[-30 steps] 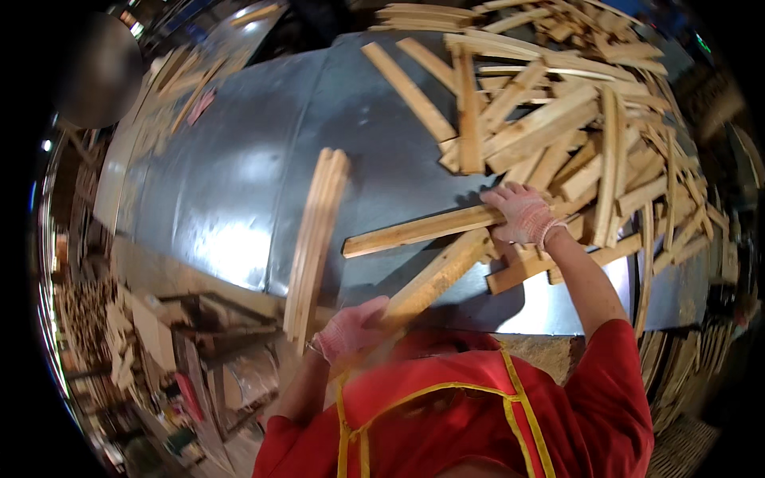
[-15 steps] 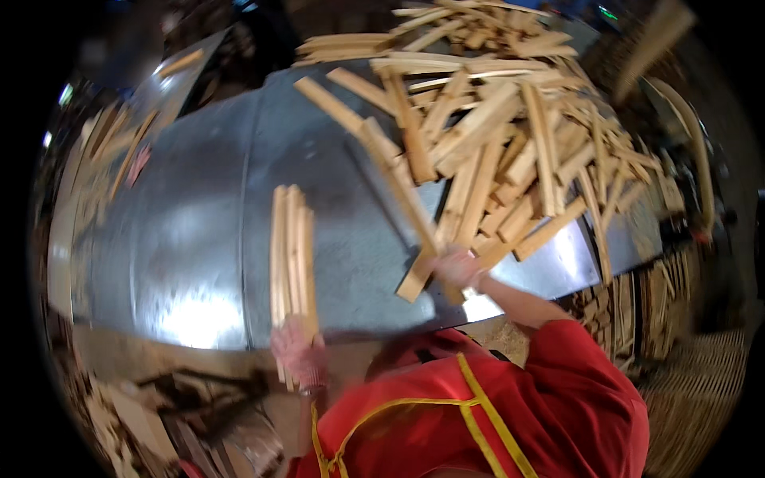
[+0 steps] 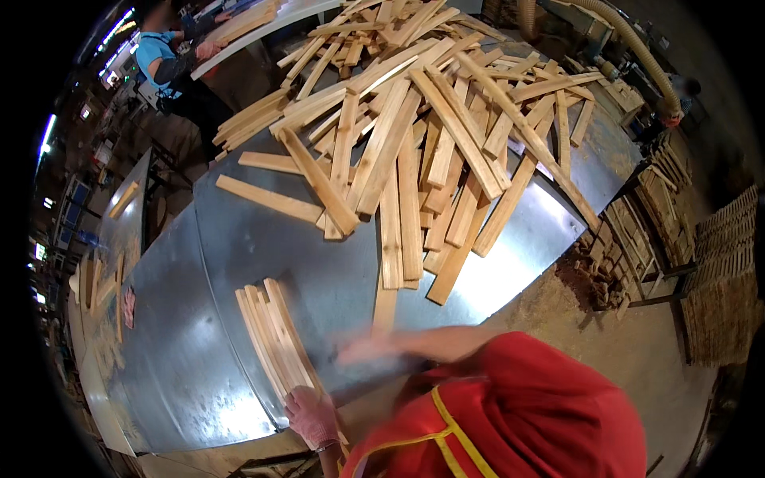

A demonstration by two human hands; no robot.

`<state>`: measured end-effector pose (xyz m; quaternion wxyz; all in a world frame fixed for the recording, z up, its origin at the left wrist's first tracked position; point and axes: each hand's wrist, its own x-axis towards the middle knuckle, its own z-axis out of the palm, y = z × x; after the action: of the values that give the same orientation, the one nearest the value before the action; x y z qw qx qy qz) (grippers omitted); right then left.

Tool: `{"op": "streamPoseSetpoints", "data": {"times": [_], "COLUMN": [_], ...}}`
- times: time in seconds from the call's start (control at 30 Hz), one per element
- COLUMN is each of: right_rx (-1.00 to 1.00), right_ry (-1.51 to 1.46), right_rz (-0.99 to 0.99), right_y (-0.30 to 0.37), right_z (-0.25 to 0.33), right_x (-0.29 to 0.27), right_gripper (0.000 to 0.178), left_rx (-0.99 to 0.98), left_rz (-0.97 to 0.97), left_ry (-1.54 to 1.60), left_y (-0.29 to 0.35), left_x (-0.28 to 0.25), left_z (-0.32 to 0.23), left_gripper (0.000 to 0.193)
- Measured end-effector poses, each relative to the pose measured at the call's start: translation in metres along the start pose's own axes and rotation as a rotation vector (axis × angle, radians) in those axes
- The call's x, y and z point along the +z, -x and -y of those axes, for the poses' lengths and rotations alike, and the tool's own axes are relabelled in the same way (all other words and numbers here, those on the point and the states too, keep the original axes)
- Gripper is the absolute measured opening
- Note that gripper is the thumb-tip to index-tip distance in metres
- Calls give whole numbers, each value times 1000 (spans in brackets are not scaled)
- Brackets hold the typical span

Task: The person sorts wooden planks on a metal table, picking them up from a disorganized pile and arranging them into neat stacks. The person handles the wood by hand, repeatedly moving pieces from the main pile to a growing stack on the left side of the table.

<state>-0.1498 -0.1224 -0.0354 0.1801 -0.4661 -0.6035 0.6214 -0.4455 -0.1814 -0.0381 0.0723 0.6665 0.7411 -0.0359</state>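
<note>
My left hand [image 3: 313,417], in a pale pink work glove, is closed around the near end of a bundle of several light wooden strips [image 3: 275,342]. The strips lie side by side along the table, their far ends slightly uneven. My right hand [image 3: 368,347] is smeared by motion just right of the bundle, low over the metal tabletop [image 3: 179,327]; its fingers cannot be made out. Close beyond it, the near end of a wooden strip [image 3: 384,309] sticks out from a large jumbled pile of strips [image 3: 406,151].
A second glove [image 3: 129,307] lies on the left among loose strips. At the far left, a person in a blue top [image 3: 155,57] works by another table [image 3: 275,22]. Stacked slats [image 3: 721,279] stand on the right, with a ribbed hose [image 3: 637,40] behind.
My right hand has left the wooden strip it was touching at the pile and come left toward the bundle. My left hand still grips the bundle. The head view has shifted.
</note>
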Motion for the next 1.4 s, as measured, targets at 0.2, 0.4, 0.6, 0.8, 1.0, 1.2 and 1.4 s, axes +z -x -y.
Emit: {"op": "streamPoseSetpoints", "data": {"times": [0.2,0.4,0.6,0.8,1.0,1.2,1.4], "right_rx": [468,767,429,-247,88,154,220], "right_ry": [555,562,42,-1195,-788,-799,-730], "right_rz": [-1284,-1136,-1163,-758,-711,-231,-273], "right_y": [163,203,214,195,166,87,68], "right_z": [-42,-127,-136,-82,-92,-49,-23], "right_x": [-255,-344,-359,-253,-191,-46,0], "right_gripper": [56,105,113,102,79,50,53], "left_rx": [255,476,429,251,-146,552,433], "left_rz": [-48,174,233,941,1455,875,460], "left_ry": [3,230,545,1162,1892,1165,758], "left_y": [-12,-71,-105,-119,-4,52,67], "left_x": [-1,-3,14,15,-5,28,-30], "left_z": [-75,-292,-367,-280,-140,-100,-72], "left_gripper": [90,94,85,65,54,42,38]}}
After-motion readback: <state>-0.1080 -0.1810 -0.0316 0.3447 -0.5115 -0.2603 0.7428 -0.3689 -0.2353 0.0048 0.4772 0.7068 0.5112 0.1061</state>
